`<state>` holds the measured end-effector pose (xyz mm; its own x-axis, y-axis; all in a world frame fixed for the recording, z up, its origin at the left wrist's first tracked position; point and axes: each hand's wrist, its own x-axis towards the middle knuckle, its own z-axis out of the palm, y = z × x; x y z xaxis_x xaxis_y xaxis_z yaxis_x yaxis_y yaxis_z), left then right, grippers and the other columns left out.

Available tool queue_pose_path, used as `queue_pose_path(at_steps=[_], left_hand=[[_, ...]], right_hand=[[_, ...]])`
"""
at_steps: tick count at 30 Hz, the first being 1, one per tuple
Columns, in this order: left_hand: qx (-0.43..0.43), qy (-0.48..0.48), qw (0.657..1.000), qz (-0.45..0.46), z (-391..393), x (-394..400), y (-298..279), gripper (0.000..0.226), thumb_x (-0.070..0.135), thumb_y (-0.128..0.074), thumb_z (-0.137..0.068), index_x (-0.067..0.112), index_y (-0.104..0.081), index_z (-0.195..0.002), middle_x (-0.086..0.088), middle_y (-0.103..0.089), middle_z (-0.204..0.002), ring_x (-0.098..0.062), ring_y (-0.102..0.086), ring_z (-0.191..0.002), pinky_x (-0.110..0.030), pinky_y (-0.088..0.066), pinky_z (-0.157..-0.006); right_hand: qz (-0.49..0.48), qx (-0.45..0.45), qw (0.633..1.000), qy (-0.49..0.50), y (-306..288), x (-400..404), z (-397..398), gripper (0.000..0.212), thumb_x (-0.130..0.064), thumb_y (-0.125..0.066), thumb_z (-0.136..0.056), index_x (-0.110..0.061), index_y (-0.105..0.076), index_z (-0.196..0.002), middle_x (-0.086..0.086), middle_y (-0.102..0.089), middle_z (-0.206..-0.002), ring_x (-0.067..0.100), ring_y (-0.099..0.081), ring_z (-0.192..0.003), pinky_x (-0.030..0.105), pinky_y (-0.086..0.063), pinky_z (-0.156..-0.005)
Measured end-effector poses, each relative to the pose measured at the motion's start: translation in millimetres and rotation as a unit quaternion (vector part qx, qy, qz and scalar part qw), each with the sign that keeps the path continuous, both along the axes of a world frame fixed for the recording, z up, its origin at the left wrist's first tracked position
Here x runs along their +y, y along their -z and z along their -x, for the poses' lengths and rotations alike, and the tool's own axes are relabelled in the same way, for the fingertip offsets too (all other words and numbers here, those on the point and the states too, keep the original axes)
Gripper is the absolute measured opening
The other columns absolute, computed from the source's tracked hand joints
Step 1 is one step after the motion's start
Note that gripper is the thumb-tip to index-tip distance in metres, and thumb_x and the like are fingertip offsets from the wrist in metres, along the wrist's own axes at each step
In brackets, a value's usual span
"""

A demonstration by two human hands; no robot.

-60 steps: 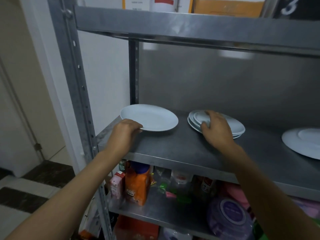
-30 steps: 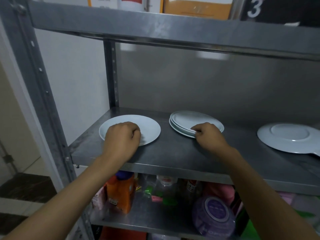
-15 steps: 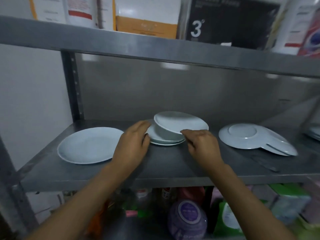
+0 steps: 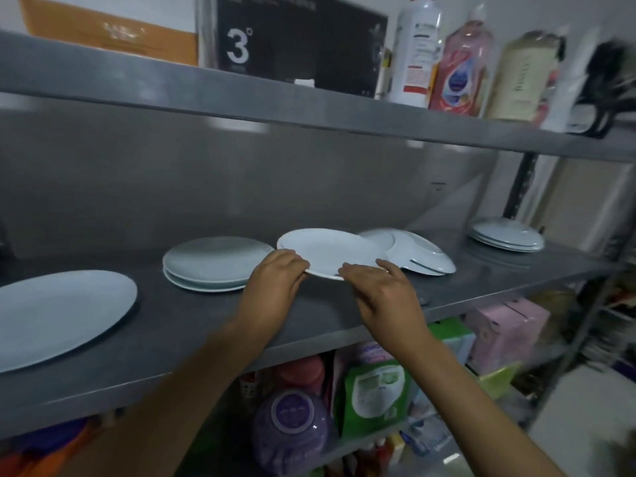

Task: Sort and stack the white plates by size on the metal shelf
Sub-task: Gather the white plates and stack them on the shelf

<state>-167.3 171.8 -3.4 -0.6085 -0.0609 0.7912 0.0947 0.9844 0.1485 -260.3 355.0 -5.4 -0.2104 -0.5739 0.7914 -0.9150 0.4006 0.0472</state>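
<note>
Your left hand (image 4: pixel 275 282) grips the near-left rim of a white plate (image 4: pixel 330 251), fingers curled over its edge. Your right hand (image 4: pixel 382 292) meets the same plate at its near-right rim; its fingers lie fairly straight along the edge, and whether they hook beneath it cannot be told. The plate is held level above the metal shelf (image 4: pixel 206 325), clear of the shelf surface, between two groups of plates.

Just left of the held plate, a short stack of plates (image 4: pixel 215 263) rests on the shelf. Farther left and nearer, a large plate (image 4: pixel 58 313) lies alone, partly cut off by the frame edge. Just right of the held plate, overturned plates (image 4: pixel 418 254) lie base up, the far one partly hidden behind the held plate's rim. At the far right end, another stack (image 4: pixel 507 234) sits near the shelf upright.

On the upper shelf stand a dark box (image 4: pixel 296 39) marked "3" and several bottles (image 4: pixel 461 60). Below the plate shelf, a purple tub (image 4: pixel 292 421) and a green packet (image 4: pixel 377 390) are visible.
</note>
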Motion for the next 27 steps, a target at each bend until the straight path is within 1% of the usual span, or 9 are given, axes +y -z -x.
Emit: queue_pose_path(at_steps=[4,7,10,12,14,15,18,22,27], left_hand=[[-0.035,0.017,0.999,-0.007,16,5,15,0.006,0.001,-0.068,-0.075,0.006,-0.069,-0.075,-0.008,-0.067,-0.075,-0.027,-0.063,-0.073,-0.03,-0.039,-0.071],[-0.05,0.018,0.998,-0.02,18,5,23,0.009,0.01,-0.062,-0.074,0.006,-0.069,-0.07,-0.008,-0.067,-0.07,-0.026,-0.064,-0.068,-0.028,-0.038,-0.066],[-0.077,0.005,0.997,-0.016,20,5,31,0.008,0.013,-0.065,-0.069,0.007,-0.068,-0.065,-0.008,-0.068,-0.066,-0.023,-0.065,-0.065,-0.028,-0.04,-0.065],[-0.113,-0.008,0.994,-0.015,25,3,40,0.01,0.015,-0.066,-0.064,0.007,-0.068,-0.06,-0.009,-0.068,-0.064,-0.025,-0.067,-0.064,-0.033,-0.046,-0.063],[-0.154,-0.015,0.987,-0.029,27,2,46,0.01,0.014,-0.069,-0.063,0.005,-0.068,-0.059,-0.012,-0.068,-0.064,-0.029,-0.068,-0.064,-0.032,-0.054,-0.057],[-0.168,-0.015,0.985,-0.036,29,1,49,0.009,0.011,-0.073,-0.062,0.004,-0.069,-0.06,-0.014,-0.069,-0.065,-0.031,-0.069,-0.065,-0.037,-0.057,-0.058],[-0.184,-0.022,0.981,-0.057,30,2,52,0.008,0.006,-0.074,-0.067,0.0,-0.07,-0.065,-0.018,-0.07,-0.071,-0.035,-0.069,-0.072,-0.04,-0.056,-0.064],[-0.212,-0.041,0.974,-0.062,29,5,54,0.013,0.008,-0.064,-0.082,0.0,-0.07,-0.091,-0.016,-0.069,-0.1,-0.034,-0.061,-0.099,-0.039,-0.047,-0.084],[-0.207,-0.023,0.975,-0.073,23,-3,62,0.044,-0.001,-0.05,-0.084,0.012,-0.06,-0.125,-0.009,-0.059,-0.131,-0.03,-0.046,-0.128,-0.047,-0.029,-0.111]], right_hand=[[-0.046,-0.039,0.997,0.043,10,24,5,0.058,-0.004,-0.053,-0.068,-0.013,-0.06,-0.126,0.009,-0.062,-0.13,0.022,-0.058,-0.118,0.043,-0.043,-0.104],[-0.045,-0.068,0.995,0.065,17,36,12,0.062,-0.005,-0.052,-0.069,-0.01,-0.056,-0.131,0.01,-0.059,-0.132,0.026,-0.057,-0.121,0.044,-0.044,-0.103],[-0.029,-0.092,0.992,0.078,22,39,17,0.062,-0.007,-0.051,-0.07,-0.01,-0.056,-0.132,0.011,-0.06,-0.131,0.027,-0.057,-0.12,0.043,-0.045,-0.103],[-0.022,-0.102,0.991,0.079,23,37,17,0.059,-0.007,-0.049,-0.072,-0.01,-0.056,-0.131,0.011,-0.061,-0.13,0.028,-0.058,-0.12,0.044,-0.045,-0.102],[-0.019,-0.107,0.991,0.077,23,34,15,0.058,-0.006,-0.048,-0.074,-0.009,-0.056,-0.131,0.011,-0.061,-0.13,0.028,-0.057,-0.12,0.044,-0.045,-0.102],[-0.016,-0.109,0.991,0.076,22,33,15,0.058,-0.006,-0.048,-0.074,-0.009,-0.056,-0.131,0.011,-0.061,-0.129,0.028,-0.057,-0.12,0.044,-0.045,-0.102],[-0.01,-0.115,0.99,0.082,19,30,14,0.059,-0.002,-0.049,-0.072,-0.007,-0.057,-0.13,0.012,-0.063,-0.126,0.03,-0.059,-0.118,0.044,-0.045,-0.101],[-0.019,-0.128,0.988,0.083,15,27,14,0.062,0.006,-0.048,-0.069,-0.007,-0.058,-0.129,0.012,-0.064,-0.125,0.032,-0.058,-0.119,0.044,-0.044,-0.101],[0.0,-0.139,0.987,0.081,9,15,5,0.064,0.012,-0.051,-0.071,-0.008,-0.056,-0.131,0.016,-0.063,-0.126,0.033,-0.054,-0.122,0.04,-0.04,-0.102]])
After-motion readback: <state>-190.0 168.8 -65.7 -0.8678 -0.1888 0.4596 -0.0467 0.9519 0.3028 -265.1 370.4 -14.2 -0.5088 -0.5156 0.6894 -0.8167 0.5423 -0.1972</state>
